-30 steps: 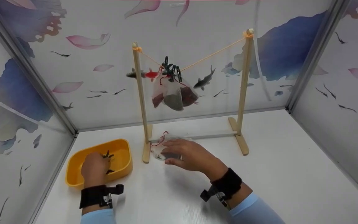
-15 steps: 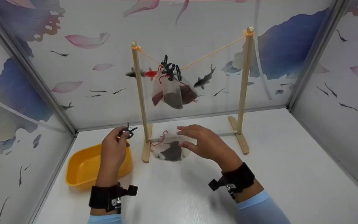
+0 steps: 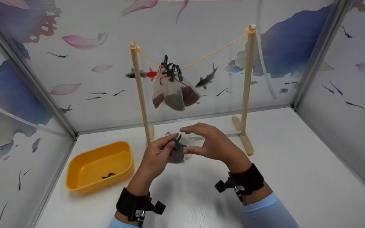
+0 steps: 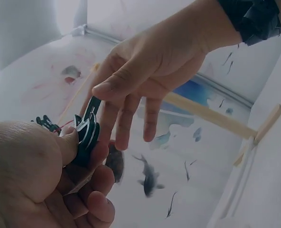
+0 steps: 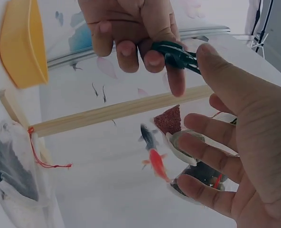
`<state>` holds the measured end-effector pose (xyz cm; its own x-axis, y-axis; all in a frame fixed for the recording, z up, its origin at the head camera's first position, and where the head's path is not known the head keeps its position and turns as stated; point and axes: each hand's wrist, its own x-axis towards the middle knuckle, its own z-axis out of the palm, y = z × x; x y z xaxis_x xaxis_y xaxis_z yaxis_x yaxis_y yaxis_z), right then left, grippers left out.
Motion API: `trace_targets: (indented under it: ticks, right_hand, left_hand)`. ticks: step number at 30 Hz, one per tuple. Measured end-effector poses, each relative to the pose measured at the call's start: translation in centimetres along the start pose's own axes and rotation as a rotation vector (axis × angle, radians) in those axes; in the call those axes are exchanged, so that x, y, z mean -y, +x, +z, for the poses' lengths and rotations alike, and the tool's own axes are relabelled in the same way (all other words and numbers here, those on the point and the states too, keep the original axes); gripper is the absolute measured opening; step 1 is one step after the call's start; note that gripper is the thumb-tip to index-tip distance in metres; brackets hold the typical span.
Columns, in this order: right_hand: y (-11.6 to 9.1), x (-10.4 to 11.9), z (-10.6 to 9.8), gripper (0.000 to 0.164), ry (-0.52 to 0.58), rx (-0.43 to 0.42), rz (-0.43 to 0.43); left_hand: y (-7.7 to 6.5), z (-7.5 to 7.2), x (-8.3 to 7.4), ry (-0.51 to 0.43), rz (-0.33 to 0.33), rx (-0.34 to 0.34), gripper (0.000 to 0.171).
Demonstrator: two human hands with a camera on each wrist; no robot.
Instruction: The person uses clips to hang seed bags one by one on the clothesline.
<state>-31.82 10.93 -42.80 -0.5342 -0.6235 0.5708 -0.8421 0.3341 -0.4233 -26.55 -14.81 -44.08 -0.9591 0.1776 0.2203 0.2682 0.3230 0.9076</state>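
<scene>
My left hand [image 3: 157, 155] pinches a dark green clothespin [image 4: 87, 130] between thumb and fingers. Facing it, my right hand [image 3: 215, 142] is spread with thumb and fingers apart; in the right wrist view its thumb is close to the clothespin's end, and I cannot tell whether they touch. Below both hands a sheer drawstring pouch [image 5: 14, 164] with dark contents and a red cord lies on the table, partly hidden in the head view. Several similar pouches [image 3: 174, 98] hang bunched from an orange string [image 3: 214, 53], held by dark clothespins [image 3: 171, 71].
Wooden posts [image 3: 249, 76] on flat feet carry the sagging string, with a pale bar [image 3: 227, 135] joining them low down. At the left stands a yellow bin [image 3: 87, 191] with a dark clothespin [image 3: 108, 175] inside. Printed panels enclose the white table [image 3: 284, 164].
My left hand has come out of the yellow bin with a clothespin and moved right, over the pouch. My right hand has lifted off the pouch and shifted slightly right.
</scene>
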Motion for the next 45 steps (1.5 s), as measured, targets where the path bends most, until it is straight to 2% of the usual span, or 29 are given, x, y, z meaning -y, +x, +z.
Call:
trace_targets:
  ticks: [6,12,18,20,22,24,27,30,32,35,40,43,45]
  right_hand:
    - [0.1,0.3,-0.1,0.053,0.058,0.012,-0.015]
    - [0.3,0.5,-0.1,0.049,0.132,0.026,-0.002]
    - [0.3,0.5,-0.1,0.040,0.196,0.038,0.035]
    - [0.2,0.5,-0.2,0.039,0.179,0.028,0.058]
    - [0.1,0.3,-0.3,0.039,0.142,0.015,0.081]
    - [0.0,0.1,-0.4,0.039,0.100,-0.001,0.094]
    - [-0.1,-0.2,-0.4,0.035,0.061,-0.012,0.117]
    - [-0.2,-0.5,-0.3,0.030,0.050,-0.021,0.134]
    - [-0.3,-0.7,-0.3,0.028,0.049,-0.030,0.140]
    - [-0.3,-1.1,-0.2,0.024,0.051,-0.042,0.141]
    - [-0.3,-1.6,0.0,0.018,0.044,-0.060,0.131]
    - [-0.4,-1.8,0.1,0.017,0.042,-0.068,0.119]
    - [-0.4,-1.9,0.0,0.016,0.045,-0.071,0.118]
  left_hand:
    - [-0.2,0.7,0.0,-0.048,0.029,0.036,0.037]
    - [0.0,0.7,0.5,-0.101,-0.008,0.047,0.035]
    - [0.2,0.5,0.9,-0.118,-0.012,0.075,0.035]
    - [0.5,0.4,1.4,-0.059,-0.050,0.041,0.034]
    - [0.8,0.5,2.3,0.076,-0.123,-0.021,0.036]
    - [1.2,0.6,3.7,0.245,-0.225,-0.067,0.039]
    - [1.5,0.7,5.9,0.490,-0.367,-0.076,0.053]
    - [1.7,1.1,7.9,0.624,-0.430,-0.051,0.070]
    - [1.9,1.3,9.0,0.677,-0.449,-0.049,0.075]
    - [2.2,1.6,9.9,0.737,-0.451,-0.060,0.073]
    - [2.4,2.0,10.6,0.822,-0.395,-0.104,0.062]
    - [2.7,2.2,11.0,0.838,-0.373,-0.127,0.062]
    - [2.8,2.3,11.1,0.833,-0.383,-0.140,0.065]
